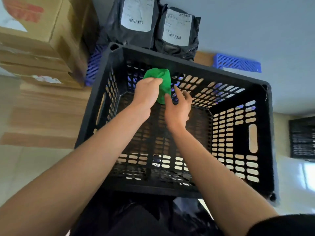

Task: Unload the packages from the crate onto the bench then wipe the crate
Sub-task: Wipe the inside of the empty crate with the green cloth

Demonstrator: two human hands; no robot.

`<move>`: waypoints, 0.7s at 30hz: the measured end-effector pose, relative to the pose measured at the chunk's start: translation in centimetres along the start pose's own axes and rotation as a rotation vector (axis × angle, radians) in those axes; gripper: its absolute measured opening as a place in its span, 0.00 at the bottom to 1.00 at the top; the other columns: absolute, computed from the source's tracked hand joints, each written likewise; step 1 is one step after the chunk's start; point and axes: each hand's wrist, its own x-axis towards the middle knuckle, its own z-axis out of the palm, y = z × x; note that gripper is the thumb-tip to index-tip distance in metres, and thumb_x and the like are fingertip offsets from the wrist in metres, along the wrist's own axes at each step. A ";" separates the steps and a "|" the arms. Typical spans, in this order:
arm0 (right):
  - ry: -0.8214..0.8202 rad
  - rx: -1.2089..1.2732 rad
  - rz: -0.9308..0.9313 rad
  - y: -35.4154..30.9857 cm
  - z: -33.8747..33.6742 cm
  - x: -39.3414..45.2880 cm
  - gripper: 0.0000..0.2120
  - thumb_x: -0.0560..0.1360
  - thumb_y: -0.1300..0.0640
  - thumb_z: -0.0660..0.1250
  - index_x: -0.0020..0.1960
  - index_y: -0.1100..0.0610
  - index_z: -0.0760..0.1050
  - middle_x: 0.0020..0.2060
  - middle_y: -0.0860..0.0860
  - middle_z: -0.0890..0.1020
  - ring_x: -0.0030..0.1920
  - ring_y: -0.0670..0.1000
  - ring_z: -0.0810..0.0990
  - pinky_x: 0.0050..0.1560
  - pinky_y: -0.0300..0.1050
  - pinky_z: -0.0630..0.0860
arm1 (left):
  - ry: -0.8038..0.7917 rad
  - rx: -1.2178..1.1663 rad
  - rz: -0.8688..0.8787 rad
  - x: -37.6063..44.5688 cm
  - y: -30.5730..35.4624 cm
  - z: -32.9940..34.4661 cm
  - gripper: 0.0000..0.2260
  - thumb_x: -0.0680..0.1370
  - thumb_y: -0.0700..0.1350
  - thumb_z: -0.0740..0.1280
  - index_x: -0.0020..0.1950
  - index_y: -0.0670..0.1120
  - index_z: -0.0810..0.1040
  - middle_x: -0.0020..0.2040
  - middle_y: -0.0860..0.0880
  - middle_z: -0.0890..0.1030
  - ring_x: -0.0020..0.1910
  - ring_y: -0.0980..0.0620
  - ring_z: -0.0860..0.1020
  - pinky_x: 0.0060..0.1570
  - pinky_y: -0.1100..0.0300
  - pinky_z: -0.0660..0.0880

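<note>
The black crate (pixel 179 63) is open at the top, its floor bare. Two grey packages (pixel 153 23) stand just behind its far wall, and cardboard boxes (pixel 39 40) crowd the left

A black slotted crate (pixel 180 65) is shown with a green cloth (pixel 163 82). Dark grey packages (pixel 153 23) bear white barcoded labels.

- Black slotted crate (pixel 252 138), open top, nothing inside but a green cloth (pixel 162 82) at its far wall.
- Two dark labelled packages (pixel 136 19) (pixel 177 29) stand upright just behind it.
</note>
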 end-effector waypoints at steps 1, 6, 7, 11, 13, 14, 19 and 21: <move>0.006 0.173 0.149 -0.4 0.4 -0.4 0.25 0.79 0.48 0.68 0.74 0.48 0.71 0.74 0.52 0.68 0.72 0.53 0.69 0.72 0.58 0.65 | -0.024 0.030 0.003 0.1 0.2 -0.4 0.09 0.80 0.46 0.68 0.39 0.52 0.78 0.42 0.57 0.78 0.42 0.60 0.75 0.52 0.53 0.74; -0.161 0.926 0.753 -1.9 2.0 -1.4 0.30 0.78 0.43 0.70 0.73 0.58 0.67 0.63 0.60 0.77 0.57 0.59 0.81 0.58 0.54 0.80 | -0.136 0.194 0.063 0.5 1.2 -2.0 0.11 0.81 0.47 0.66 0.38 0.53 0.76 0.42 0.56 0.78 0.47 0.54 0.77 0.55 0.53 0.72; -0.242 1.006 0.776 -2.1 2.4 -1.6 0.33 0.78 0.40 0.68 0.74 0.59 0.66 0.63 0.62 0.78 0.59 0.60 0.81 0.62 0.56 0.78 | -0.158 0.217 0.075 0.6 1.3 -2.3 0.11 0.81 0.46 0.65 0.38 0.52 0.77 0.43 0.55 0.79 0.50 0.51 0.78 0.57 0.53 0.72; -0.336 1.226 0.675 -3.4 3.9 -1.1 0.27 0.79 0.36 0.63 0.67 0.55 0.75 0.54 0.58 0.84 0.54 0.58 0.84 0.55 0.55 0.80 | -0.269 0.295 0.072 0.1 1.4 -2.7 0.09 0.82 0.50 0.63 0.48 0.48 0.81 0.49 0.51 0.80 0.54 0.48 0.78 0.60 0.51 0.72; -0.232 1.288 0.637 -4.6 4.2 -0.7 0.19 0.81 0.41 0.63 0.61 0.54 0.77 0.52 0.54 0.83 0.50 0.55 0.84 0.49 0.51 0.79 | -0.330 0.350 0.087 0.0 1.2 -3.1 0.12 0.84 0.49 0.61 0.58 0.46 0.81 0.54 0.50 0.79 0.58 0.50 0.77 0.60 0.54 0.70; -0.155 1.310 0.632 -4.9 4.4 -0.5 0.18 0.81 0.43 0.64 0.64 0.54 0.77 0.57 0.55 0.83 0.53 0.57 0.84 0.52 0.53 0.80 | -0.357 0.394 0.110 0.1 1.1 -3.5 0.12 0.84 0.48 0.61 0.58 0.45 0.82 0.55 0.48 0.81 0.58 0.50 0.77 0.61 0.54 0.71; 0.136 1.388 0.597 -5.9 4.6 0.3 0.25 0.80 0.56 0.69 0.75 0.51 0.67 0.65 0.58 0.79 0.60 0.61 0.81 0.50 0.56 0.83 | -0.385 0.523 0.291 1.0 1.5 -5.6 0.10 0.82 0.44 0.64 0.59 0.50 0.82 0.54 0.57 0.81 0.53 0.68 0.77 0.59 0.63 0.71; 0.212 1.388 0.597 -6.4 4.5 0.8 0.28 0.79 0.60 0.69 0.76 0.50 0.66 0.65 0.57 0.78 0.59 0.60 0.81 0.47 0.53 0.83 | -0.406 0.574 0.400 1.2 2.1 -6.1 0.16 0.82 0.43 0.63 0.70 0.46 0.78 0.64 0.53 0.80 0.61 0.62 0.77 0.64 0.63 0.73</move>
